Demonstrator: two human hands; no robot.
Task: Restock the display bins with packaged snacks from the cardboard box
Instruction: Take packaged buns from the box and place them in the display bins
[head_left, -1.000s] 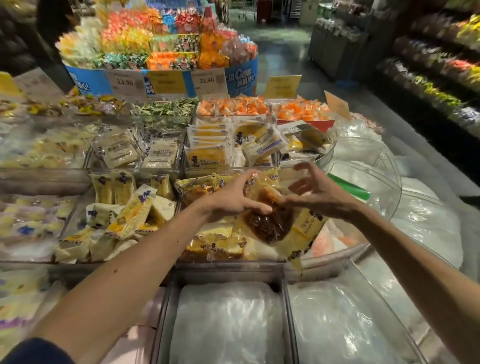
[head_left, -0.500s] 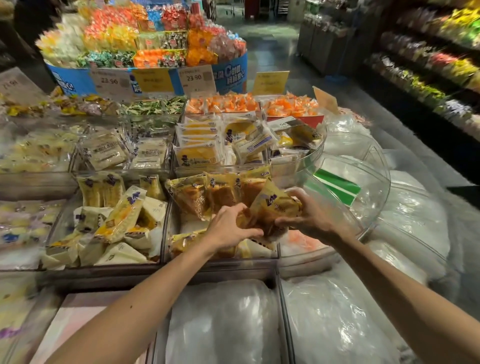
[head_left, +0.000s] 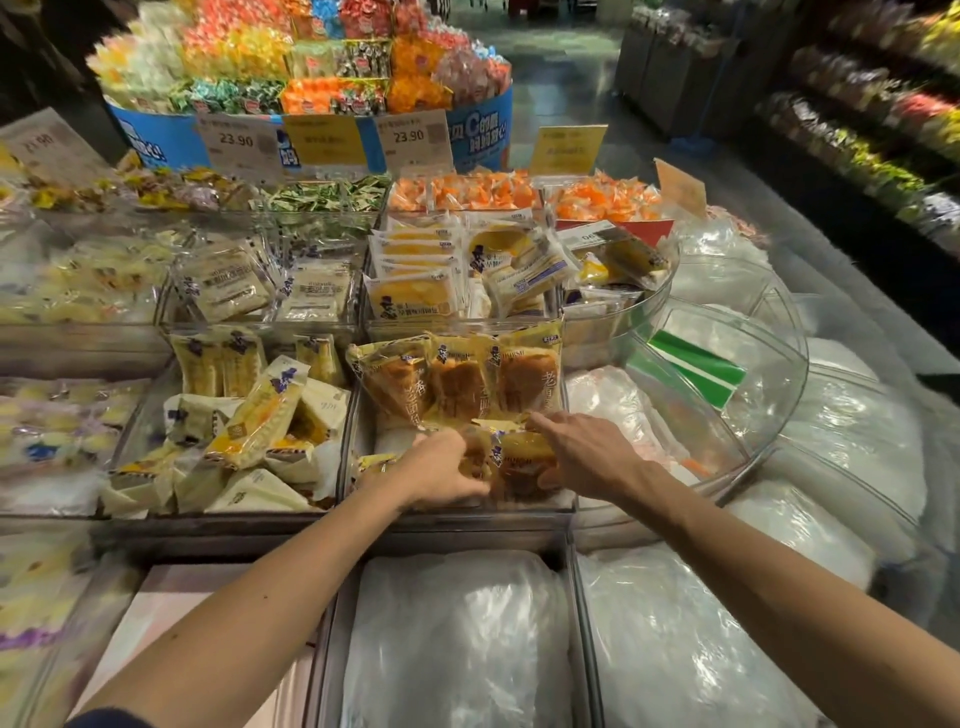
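While both my hands are on it, the bun pack (head_left: 519, 462) sits low at the front of the centre bin (head_left: 467, 512), mid-frame. It's tilted and not yet standing on its own. My left hand (head_left: 441, 467) grips its left edge w/ fingers curled round the wrapper. My right hand (head_left: 587, 452) lies over the right end, fingers stretched along the top and thumb on the near face, so a light pinch, I'd say. Just behind, a row of upright packs (head_left: 457, 379) of the same sort leans on the bin's back wall. Left of centre is the sandwich bin (head_left: 208, 519), approx. half full and messy. At right is a curved clear bin (head_left: 769, 395) w/ a green strip inside. Along the bottom of the frame, plastic sheeting (head_left: 457, 649) covers more bins. Cardboard box isn't in shot. Step in hand, I reckon: seating this pack as the start of a 2nd row. Next move needs it stood up square, label facing me, resting vs. the row behind w/o knocking it. Then both hands let go gently so it doesn't flop, and it's back to the box for more, as there's plenty of room left in front.
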